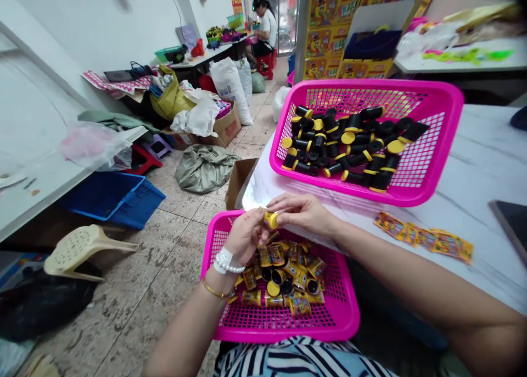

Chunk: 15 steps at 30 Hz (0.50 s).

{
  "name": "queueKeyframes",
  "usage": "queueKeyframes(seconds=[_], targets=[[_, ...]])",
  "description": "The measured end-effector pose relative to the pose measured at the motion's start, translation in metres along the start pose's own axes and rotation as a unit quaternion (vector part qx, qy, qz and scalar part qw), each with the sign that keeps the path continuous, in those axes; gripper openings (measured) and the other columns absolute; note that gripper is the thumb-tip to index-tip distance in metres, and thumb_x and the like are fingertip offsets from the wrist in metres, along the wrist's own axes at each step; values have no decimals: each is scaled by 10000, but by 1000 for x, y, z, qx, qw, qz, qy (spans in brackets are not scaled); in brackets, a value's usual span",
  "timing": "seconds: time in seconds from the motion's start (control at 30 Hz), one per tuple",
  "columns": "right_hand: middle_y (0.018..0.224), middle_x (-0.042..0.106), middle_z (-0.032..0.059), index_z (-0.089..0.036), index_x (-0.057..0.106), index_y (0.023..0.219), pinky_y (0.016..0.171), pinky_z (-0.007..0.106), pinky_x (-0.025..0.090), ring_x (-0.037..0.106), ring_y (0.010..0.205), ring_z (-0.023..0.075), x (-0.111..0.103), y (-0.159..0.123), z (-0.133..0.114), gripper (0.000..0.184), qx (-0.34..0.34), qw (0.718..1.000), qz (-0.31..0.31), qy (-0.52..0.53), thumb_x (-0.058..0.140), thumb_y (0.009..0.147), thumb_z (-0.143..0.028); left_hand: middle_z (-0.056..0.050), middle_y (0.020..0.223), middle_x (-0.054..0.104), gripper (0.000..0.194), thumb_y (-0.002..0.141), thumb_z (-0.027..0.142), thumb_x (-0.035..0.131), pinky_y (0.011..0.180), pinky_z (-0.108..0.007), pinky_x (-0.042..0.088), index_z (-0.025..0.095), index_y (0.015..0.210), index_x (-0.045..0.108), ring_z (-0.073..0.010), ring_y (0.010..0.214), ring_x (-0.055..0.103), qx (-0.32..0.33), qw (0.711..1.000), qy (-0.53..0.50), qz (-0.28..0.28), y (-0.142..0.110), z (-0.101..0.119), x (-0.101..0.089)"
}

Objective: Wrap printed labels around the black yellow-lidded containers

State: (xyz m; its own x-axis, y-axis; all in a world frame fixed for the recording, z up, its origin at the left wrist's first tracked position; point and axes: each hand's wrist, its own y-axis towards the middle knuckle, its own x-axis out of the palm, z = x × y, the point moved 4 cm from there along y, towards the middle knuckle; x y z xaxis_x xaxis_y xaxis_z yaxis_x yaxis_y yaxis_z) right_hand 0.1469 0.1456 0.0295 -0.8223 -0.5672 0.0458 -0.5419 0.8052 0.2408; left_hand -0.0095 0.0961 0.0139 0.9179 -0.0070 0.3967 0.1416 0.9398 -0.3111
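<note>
My left hand [246, 235], with a pearl bracelet at the wrist, grips a small canister with a yellow cap [270, 219]. The fingers of my right hand [300, 211] close on the same canister from the other side. Much of its body is hidden by my fingers. Just below both hands is a pink basket [348, 316], which holds canisters in yellow printed wrappers [300, 304]. Beyond my hands, on the table, another pink basket [442, 146] holds many black canisters with yellow caps [354, 138].
Several flat yellow printed wrappers [428, 238] lie on the white marbled table [481, 168]. A dark flat object [513, 223] rests at its right edge. On the floor to the left are a beige stool [82, 248] and a blue crate [119, 198]. A person [265, 28] sits at the back.
</note>
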Motion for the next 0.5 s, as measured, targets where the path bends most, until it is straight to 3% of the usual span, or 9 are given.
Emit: queueKeyframes(seconds=[0.1, 0.17, 0.23, 0.3, 0.33, 0.4, 0.47, 0.5], targets=[[916, 734, 57, -198, 770, 891, 780, 302, 589, 702, 825, 153, 14, -5, -13, 153, -96, 991, 12, -93, 773, 805, -324, 52, 579, 542, 377, 737, 463, 787, 382, -150, 294, 148, 857, 618, -32, 394, 408, 12, 1000, -9, -7, -13, -1, 4], [906, 736, 69, -187, 757, 887, 782, 283, 590, 704, 834, 152, 29, -13, -23, 128, -166, 971, -20, -169, 728, 852, -307, 81, 541, 477, 373, 770, 495, 752, 385, -148, 294, 163, 867, 609, -23, 372, 357, 13, 1000, 5, 2, -26, -4, -1], [971, 731, 91, -175, 747, 953, 791, 258, 590, 706, 876, 149, 42, -25, -30, 167, -217, 944, -63, -238, 647, 915, -303, 76, 567, 490, 395, 773, 524, 736, 362, -149, 252, 169, 889, 607, -19, 364, 314, -5, 999, 40, 18, -40, -10, -13], [988, 722, 89, -185, 736, 1032, 777, 251, 589, 699, 878, 149, 43, -42, -32, 214, -223, 920, -56, -317, 602, 944, -326, 66, 587, 507, 428, 773, 546, 725, 367, -159, 261, 173, 945, 606, -40, 384, 346, -22, 994, 103, 38, -52, -18, -33], [969, 719, 82, -198, 733, 1057, 765, 263, 588, 693, 861, 154, 36, -51, -32, 223, -207, 909, -17, -361, 597, 947, -336, 64, 587, 520, 461, 782, 555, 710, 378, -169, 285, 184, 1033, 602, -57, 390, 378, -18, 988, 148, 51, -56, -21, -43], [906, 710, 69, -225, 734, 1076, 750, 308, 580, 677, 819, 175, 8, -72, -31, 220, -143, 880, 118, -437, 614, 935, -343, 57, 604, 563, 567, 799, 560, 680, 403, -201, 336, 204, 1221, 551, -94, 398, 436, 8, 963, 257, 76, -62, -26, -63], [907, 697, 75, -228, 733, 1103, 769, 353, 566, 666, 819, 197, -27, -92, -25, 234, -53, 838, 235, -489, 644, 914, -333, 55, 602, 579, 650, 798, 557, 668, 441, -237, 381, 210, 1322, 504, -134, 422, 492, 46, 920, 374, 109, -64, -26, -76], [917, 686, 78, -223, 733, 1111, 764, 362, 561, 659, 816, 205, -40, -98, -21, 260, -17, 823, 250, -509, 678, 887, -342, 55, 594, 577, 663, 793, 554, 668, 464, -251, 398, 206, 1333, 505, -153, 442, 517, 70, 893, 426, 128, -64, -25, -78]])
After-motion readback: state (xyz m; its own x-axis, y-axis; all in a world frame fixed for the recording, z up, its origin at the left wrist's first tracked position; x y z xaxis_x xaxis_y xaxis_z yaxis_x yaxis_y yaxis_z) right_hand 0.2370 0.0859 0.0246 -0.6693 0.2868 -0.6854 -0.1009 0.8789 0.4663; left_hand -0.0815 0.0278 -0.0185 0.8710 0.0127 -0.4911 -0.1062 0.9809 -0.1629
